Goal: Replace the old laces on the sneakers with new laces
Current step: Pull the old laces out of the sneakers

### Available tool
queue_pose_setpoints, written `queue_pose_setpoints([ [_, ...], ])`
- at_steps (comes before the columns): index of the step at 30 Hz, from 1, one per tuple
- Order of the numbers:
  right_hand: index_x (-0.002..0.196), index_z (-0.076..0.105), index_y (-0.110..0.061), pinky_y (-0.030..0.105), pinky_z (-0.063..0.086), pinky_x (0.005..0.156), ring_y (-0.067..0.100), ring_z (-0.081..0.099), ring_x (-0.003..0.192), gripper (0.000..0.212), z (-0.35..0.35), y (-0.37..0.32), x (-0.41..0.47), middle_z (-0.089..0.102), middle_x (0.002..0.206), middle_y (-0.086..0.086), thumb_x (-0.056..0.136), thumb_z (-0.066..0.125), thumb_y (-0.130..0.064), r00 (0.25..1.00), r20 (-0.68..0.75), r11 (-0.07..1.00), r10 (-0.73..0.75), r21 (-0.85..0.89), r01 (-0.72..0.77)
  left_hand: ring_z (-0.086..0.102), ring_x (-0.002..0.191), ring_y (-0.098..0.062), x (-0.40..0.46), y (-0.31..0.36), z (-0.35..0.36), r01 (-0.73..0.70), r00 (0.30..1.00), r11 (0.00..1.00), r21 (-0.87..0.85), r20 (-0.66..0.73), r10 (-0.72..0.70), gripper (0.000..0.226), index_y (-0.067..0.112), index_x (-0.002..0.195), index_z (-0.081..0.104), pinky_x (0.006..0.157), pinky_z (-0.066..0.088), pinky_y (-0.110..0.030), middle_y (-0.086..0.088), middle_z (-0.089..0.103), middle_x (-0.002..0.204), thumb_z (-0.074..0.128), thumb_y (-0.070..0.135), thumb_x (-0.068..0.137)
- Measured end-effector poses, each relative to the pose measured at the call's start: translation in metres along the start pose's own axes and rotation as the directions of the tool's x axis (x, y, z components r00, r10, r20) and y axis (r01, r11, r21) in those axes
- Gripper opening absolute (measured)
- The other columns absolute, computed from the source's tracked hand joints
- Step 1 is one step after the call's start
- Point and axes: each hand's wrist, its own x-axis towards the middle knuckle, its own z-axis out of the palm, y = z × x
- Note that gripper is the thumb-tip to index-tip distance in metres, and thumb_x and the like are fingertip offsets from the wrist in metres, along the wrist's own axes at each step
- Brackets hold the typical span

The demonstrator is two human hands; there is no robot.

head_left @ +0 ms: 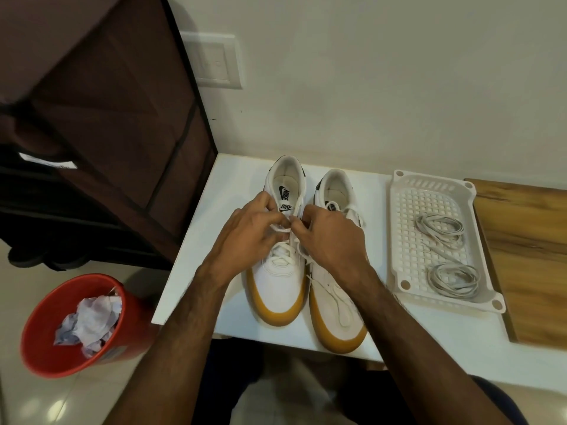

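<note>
Two white sneakers with tan soles stand side by side on the white table (196,271), toes toward me. Both my hands work over the left sneaker (280,286). My left hand (248,231) and my right hand (331,237) each pinch its white lace (280,250) near the tongue. The right sneaker (336,314) has a loose white lace trailing over its toe. Two coiled grey laces (438,228) (454,279) lie in a white perforated tray (399,210) to the right.
A red bin (49,326) holding crumpled paper stands on the floor at the left. A brown fabric cabinet (122,111) rises behind it. A wooden board (527,256) lies right of the tray. A wall runs behind the table.
</note>
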Motion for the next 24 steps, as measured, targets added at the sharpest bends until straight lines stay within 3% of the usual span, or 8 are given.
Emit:
queue_pose_setpoints([
  [4, 0.095, 0.063, -0.023, 0.03, 0.048, 0.066, 0.016, 0.062, 0.077, 0.038, -0.002, 0.0, 0.0, 0.065, 0.08, -0.006, 0.101, 0.044, -0.055, 1.0, 0.011, 1.0, -0.002, -0.005, 0.002, 0.062, 0.09, -0.016, 0.001, 0.0, 0.005, -0.007, 1.0, 1.0, -0.025, -0.019, 0.007, 0.012, 0.019, 0.095, 0.063, 0.078, 0.058, -0.031, 0.006, 0.05, 0.104, 0.074, 0.019, 0.091],
  [9, 0.094, 0.064, -0.022, 0.043, 0.059, 0.073, 0.012, 0.067, 0.072, 0.032, -0.017, 0.024, -0.004, 0.071, 0.085, -0.004, 0.106, 0.043, -0.043, 0.966, 0.202, 0.973, -0.162, 0.193, 0.123, 0.059, 0.084, -0.009, 0.001, -0.005, 0.003, 0.04, 0.998, 0.995, -0.095, -0.034, -0.043, 0.013, 0.022, 0.089, 0.06, 0.072, 0.055, -0.025, 0.01, 0.047, 0.1, 0.073, 0.025, 0.091],
  [11, 0.105, 0.069, -0.02, 0.041, 0.06, 0.071, 0.01, 0.068, 0.074, 0.025, -0.024, 0.035, -0.008, 0.072, 0.097, -0.005, 0.107, 0.045, -0.023, 0.971, 0.132, 0.948, -0.199, 0.279, 0.157, 0.058, 0.08, -0.012, 0.001, -0.003, 0.004, 0.021, 0.998, 0.997, -0.073, -0.051, -0.025, 0.014, 0.021, 0.086, 0.059, 0.067, 0.054, -0.029, 0.01, 0.046, 0.099, 0.072, 0.023, 0.089],
  [14, 0.11, 0.069, -0.023, 0.038, 0.061, 0.062, 0.009, 0.07, 0.073, 0.025, -0.03, 0.047, -0.009, 0.067, 0.107, -0.008, 0.102, 0.051, -0.007, 0.994, -0.076, 0.9, -0.082, 0.422, 0.107, 0.056, 0.078, -0.011, 0.002, 0.0, 0.005, 0.016, 0.997, 0.997, -0.069, -0.075, -0.021, 0.016, 0.019, 0.083, 0.057, 0.066, 0.053, -0.028, 0.011, 0.045, 0.099, 0.071, 0.022, 0.089],
  [16, 0.118, 0.064, -0.029, 0.033, 0.053, 0.061, 0.009, 0.063, 0.08, 0.021, -0.031, 0.051, -0.009, 0.057, 0.11, -0.01, 0.097, 0.063, -0.023, 0.983, -0.179, 0.974, -0.028, 0.215, 0.067, 0.056, 0.08, -0.011, 0.002, 0.002, 0.006, 0.019, 0.997, 0.996, -0.085, -0.076, -0.025, 0.015, 0.018, 0.083, 0.057, 0.065, 0.052, -0.026, 0.01, 0.046, 0.099, 0.071, 0.02, 0.089],
  [18, 0.136, 0.052, -0.032, 0.032, 0.047, 0.065, 0.016, 0.055, 0.096, 0.05, -0.027, 0.053, -0.01, 0.046, 0.118, -0.003, 0.09, 0.07, -0.044, 0.986, -0.167, 1.0, 0.019, 0.008, -0.018, 0.056, 0.081, -0.01, 0.001, 0.003, 0.005, 0.033, 0.997, 0.994, -0.107, -0.069, -0.041, 0.014, 0.018, 0.083, 0.058, 0.065, 0.047, -0.021, 0.009, 0.046, 0.098, 0.07, 0.017, 0.089],
  [21, 0.157, 0.02, -0.032, 0.044, 0.049, 0.082, 0.031, 0.045, 0.12, 0.091, -0.016, 0.051, -0.007, 0.036, 0.136, 0.009, 0.086, 0.069, -0.059, 0.985, 0.002, 0.985, 0.17, 0.012, -0.17, 0.057, 0.082, -0.012, 0.0, 0.003, 0.004, 0.059, 0.996, 0.988, -0.141, -0.055, -0.068, 0.012, 0.018, 0.083, 0.059, 0.067, 0.047, -0.024, 0.007, 0.048, 0.097, 0.069, 0.016, 0.088],
  [24, 0.161, 0.003, -0.035, 0.049, 0.047, 0.092, 0.041, 0.05, 0.122, 0.095, -0.005, 0.05, 0.001, 0.039, 0.142, 0.016, 0.09, 0.061, -0.06, 0.972, 0.106, 0.975, 0.211, 0.053, -0.218, 0.058, 0.082, -0.012, 0.0, 0.002, 0.004, 0.064, 0.996, 0.986, -0.155, -0.05, -0.072, 0.01, 0.017, 0.084, 0.06, 0.069, 0.048, -0.023, 0.006, 0.048, 0.097, 0.069, 0.016, 0.089],
])
